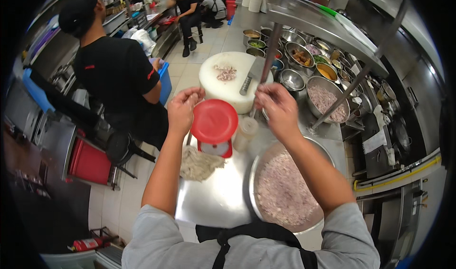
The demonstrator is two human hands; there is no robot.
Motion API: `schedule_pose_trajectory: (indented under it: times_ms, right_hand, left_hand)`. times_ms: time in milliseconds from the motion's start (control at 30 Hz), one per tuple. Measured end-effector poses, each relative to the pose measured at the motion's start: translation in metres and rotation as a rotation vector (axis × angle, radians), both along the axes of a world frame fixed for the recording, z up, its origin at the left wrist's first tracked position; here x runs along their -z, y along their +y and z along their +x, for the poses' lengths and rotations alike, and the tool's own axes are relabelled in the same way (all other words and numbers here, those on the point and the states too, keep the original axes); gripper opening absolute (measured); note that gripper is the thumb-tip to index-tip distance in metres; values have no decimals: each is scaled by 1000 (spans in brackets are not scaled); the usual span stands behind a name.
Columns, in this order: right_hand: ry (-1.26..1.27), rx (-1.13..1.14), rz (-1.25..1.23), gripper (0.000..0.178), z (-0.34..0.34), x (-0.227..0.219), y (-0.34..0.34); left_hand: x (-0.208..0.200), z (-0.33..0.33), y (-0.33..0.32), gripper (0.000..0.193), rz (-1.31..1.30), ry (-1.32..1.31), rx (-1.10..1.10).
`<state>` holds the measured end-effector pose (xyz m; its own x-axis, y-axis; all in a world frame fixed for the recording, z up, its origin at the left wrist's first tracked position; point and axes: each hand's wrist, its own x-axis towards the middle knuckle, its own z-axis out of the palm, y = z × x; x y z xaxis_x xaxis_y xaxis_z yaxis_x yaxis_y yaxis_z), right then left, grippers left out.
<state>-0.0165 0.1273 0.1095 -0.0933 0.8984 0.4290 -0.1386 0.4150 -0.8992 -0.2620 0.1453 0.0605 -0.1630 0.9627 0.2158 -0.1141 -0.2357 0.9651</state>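
My left hand [184,108] is raised beside the red pan of a kitchen scale [214,121], its fingers curled together. My right hand [279,108], slightly blurred, is near a metal post, fingertips drawn in; whether either hand holds anything small is hidden. Beyond them stands a thick round white chopping block [213,84]. It carries a small heap of chopped pinkish pieces [225,72] and a cleaver [251,76] with a dark handle. Under my right forearm sits a large steel bowl [254,188] of finely chopped pinkish-white food [287,190].
A cloudy plastic bottle [246,133] and a crumpled cloth [199,163] are near the scale. Metal posts hold a shelf [327,22] at right. Behind it are several food containers and another bowl of chopped food [327,98]. A person in black [111,74] stands at left; others are farther back.
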Motion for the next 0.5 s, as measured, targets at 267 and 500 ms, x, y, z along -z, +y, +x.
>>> schedule_pose_trajectory:
  times_ms: [267,500]
  right_hand:
    - [-919,506,-593,98,-108,136,234]
    - [-1175,751,-543,121,-147,174,283]
  left_hand:
    - [124,-38,204,25,14,-369,-162]
    - [165,-24,289,41,-93,-341,-293]
